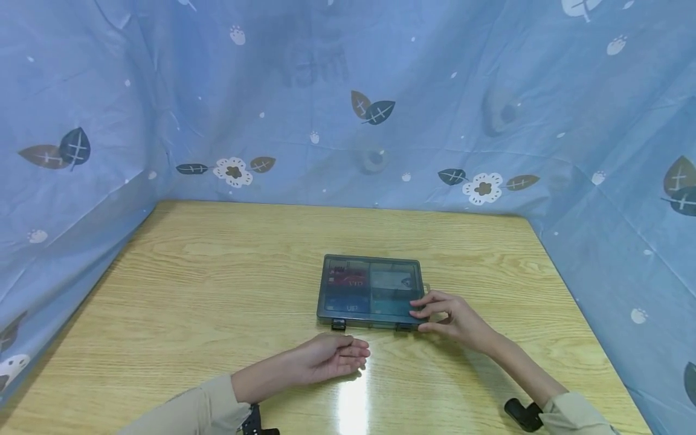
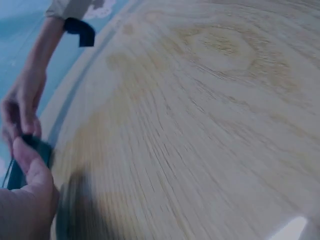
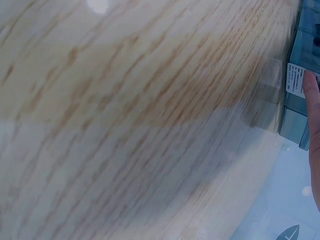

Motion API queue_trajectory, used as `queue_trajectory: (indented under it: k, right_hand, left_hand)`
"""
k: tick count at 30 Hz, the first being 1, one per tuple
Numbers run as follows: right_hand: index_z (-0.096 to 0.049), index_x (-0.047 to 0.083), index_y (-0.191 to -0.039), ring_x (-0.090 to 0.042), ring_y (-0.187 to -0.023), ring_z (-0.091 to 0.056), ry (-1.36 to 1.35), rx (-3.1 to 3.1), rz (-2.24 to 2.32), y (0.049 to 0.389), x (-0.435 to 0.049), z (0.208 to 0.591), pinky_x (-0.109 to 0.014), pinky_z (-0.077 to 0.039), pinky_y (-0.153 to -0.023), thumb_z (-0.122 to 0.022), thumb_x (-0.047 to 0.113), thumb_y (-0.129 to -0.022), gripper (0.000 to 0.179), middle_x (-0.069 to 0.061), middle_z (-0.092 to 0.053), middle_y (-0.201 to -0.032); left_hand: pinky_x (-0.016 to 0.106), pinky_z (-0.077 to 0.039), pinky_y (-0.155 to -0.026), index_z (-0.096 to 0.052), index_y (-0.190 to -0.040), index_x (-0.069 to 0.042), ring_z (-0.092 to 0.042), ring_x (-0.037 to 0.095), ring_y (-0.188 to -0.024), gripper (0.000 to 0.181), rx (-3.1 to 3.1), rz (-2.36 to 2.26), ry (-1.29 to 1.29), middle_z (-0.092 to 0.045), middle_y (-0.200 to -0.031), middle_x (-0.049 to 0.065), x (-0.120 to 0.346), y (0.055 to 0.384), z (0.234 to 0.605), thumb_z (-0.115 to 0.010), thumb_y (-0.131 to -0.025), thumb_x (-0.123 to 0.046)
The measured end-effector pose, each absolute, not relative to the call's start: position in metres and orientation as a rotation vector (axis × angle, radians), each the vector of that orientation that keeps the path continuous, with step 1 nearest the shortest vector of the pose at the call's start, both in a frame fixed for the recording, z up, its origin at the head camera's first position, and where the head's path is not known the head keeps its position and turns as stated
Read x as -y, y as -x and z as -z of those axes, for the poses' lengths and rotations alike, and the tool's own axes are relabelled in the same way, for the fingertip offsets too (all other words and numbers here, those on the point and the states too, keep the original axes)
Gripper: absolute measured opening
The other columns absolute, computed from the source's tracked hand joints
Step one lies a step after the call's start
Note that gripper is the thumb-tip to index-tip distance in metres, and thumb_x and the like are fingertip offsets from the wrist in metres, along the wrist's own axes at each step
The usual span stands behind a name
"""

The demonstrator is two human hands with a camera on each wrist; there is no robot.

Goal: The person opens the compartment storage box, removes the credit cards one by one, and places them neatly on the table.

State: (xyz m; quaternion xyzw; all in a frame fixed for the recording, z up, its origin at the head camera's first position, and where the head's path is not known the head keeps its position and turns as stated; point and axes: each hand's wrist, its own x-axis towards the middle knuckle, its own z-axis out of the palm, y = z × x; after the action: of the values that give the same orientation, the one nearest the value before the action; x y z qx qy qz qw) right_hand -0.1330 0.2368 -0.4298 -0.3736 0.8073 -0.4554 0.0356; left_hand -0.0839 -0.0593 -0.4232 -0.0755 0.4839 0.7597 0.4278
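Note:
A flat, see-through dark plastic storage case [image 1: 371, 261] lies on the table with its lid down. Two black latches [image 1: 338, 324] sit along its front edge. Through the lid show a red piece [image 1: 350, 277], a blue one [image 1: 348, 304], a pale one and a teal one, each in its own section. My right hand [image 1: 454, 317] grips the front right corner, fingers over the lid and thumb low at the front edge beside the right latch. My left hand [image 1: 333, 359] is just in front of the case, palm turned sideways, fingers loosely bent, holding nothing.
The wooden table [image 1: 217, 272] has blue patterned cloth [image 1: 304, 121] hanging behind it and along both sides. A white label [image 3: 295, 80] shows on the case's side in the right wrist view. Black straps are on both wrists.

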Motion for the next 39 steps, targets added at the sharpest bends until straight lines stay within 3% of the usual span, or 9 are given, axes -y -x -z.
queue_trajectory:
  k: [12, 17, 24, 32, 39]
  right_hand:
    - [-0.073, 0.004, -0.097, -0.022, -0.098, -0.065, 1.208, -2.454, 1.428, 0.134, -0.235, 0.433, -0.031, -0.057, -0.07, -0.073, 0.002, -0.081, 0.017, -0.019, -0.063, -0.109]
    - [-0.072, 0.002, -0.097, -0.021, -0.097, -0.066, 1.209, -2.439, 1.431, 0.134, -0.235, 0.432, -0.031, -0.057, -0.07, -0.073, 0.002, -0.081, 0.016, -0.022, -0.062, -0.109]
    - [-0.073, 0.004, -0.097, -0.023, -0.099, -0.065, 1.183, -2.443, 1.419, 0.134, -0.235, 0.432, -0.034, -0.057, -0.073, -0.073, 0.004, -0.082, 0.016, -0.02, -0.062, -0.11]
    - [-0.074, 0.006, -0.098, -0.028, -0.1, -0.062, 1.18, -2.493, 1.369, 0.134, -0.236, 0.43, -0.032, -0.056, -0.074, -0.074, 0.005, -0.081, 0.017, -0.017, -0.064, -0.11]
    - [-0.073, 0.004, -0.099, -0.03, -0.101, -0.061, 1.147, -2.497, 1.374, 0.133, -0.237, 0.431, -0.031, -0.057, -0.074, -0.073, 0.005, -0.082, 0.017, -0.018, -0.063, -0.111]
  left_hand:
    - [0.031, -0.042, -0.101, -0.039, -0.13, 0.013, -0.056, 0.016, -0.102, 0.044, -1.063, -1.987, 0.191, -0.055, -0.115, 0.015, -0.009, 0.087, 0.43, -0.036, -0.106, -0.024]
    - [0.028, -0.044, -0.097, -0.039, -0.129, 0.014, -0.053, 0.017, -0.104, 0.044, -1.01, -2.056, 0.208, -0.051, -0.116, 0.016, -0.021, 0.092, 0.429, -0.034, -0.106, -0.023]
    - [0.023, -0.047, -0.089, -0.046, -0.113, 0.004, -0.055, 0.016, -0.098, 0.028, -1.012, -2.07, 0.216, -0.054, -0.106, 0.012, -0.029, 0.095, 0.427, -0.03, -0.107, -0.018]
    - [0.032, -0.044, -0.096, -0.046, -0.11, 0.006, -0.054, 0.02, -0.095, 0.024, -1.045, -2.097, 0.269, -0.054, -0.102, 0.015, -0.038, 0.094, 0.424, -0.029, -0.103, -0.011]
    - [0.035, -0.047, -0.092, -0.046, -0.11, 0.013, -0.057, 0.029, -0.099, 0.032, -1.169, -2.131, 0.385, -0.058, -0.105, 0.025, -0.054, 0.091, 0.422, -0.029, -0.096, -0.01]
